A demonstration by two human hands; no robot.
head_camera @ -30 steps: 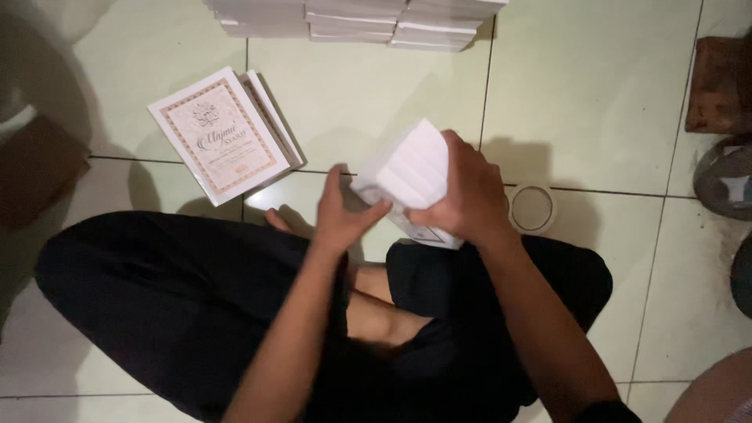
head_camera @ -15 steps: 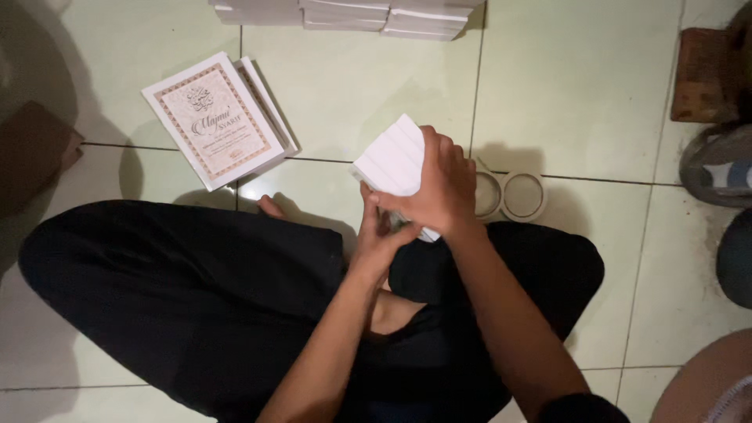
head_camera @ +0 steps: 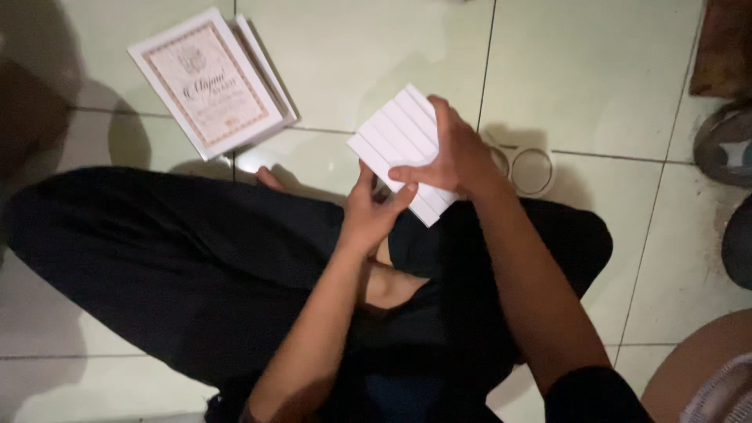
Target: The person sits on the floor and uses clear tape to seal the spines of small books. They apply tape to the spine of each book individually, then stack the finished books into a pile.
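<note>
Both hands are up over the lap, and the right hand (head_camera: 458, 157) lies across the top of a white pleated sheet (head_camera: 399, 145), fingers spread over its folds and the thumb pressing down near its lower edge, so it is gripping the paper from above. The left hand (head_camera: 368, 211) comes in from below, its fingers curled against the lower edge of the same sheet and pinching it there, thumb meeting the right thumb. The sheet shows parallel ridges running slantwise, and it sits tilted, held above the dark trousers (head_camera: 180, 274) of the crossed legs, just off the tiled floor (head_camera: 595, 70). Up toward the top left corner of the floor lies a small stack of white cards (head_camera: 207, 82), the upper one with an ornate brown border, resting flat across a tile joint. Just beside the right wrist, on the floor, sit two pale rings that look like tape rolls (head_camera: 533, 171), one partly hidden by the hand. At the right edge a dark sandal (head_camera: 724, 145) is only partly in view, well apart from the paper.
</note>
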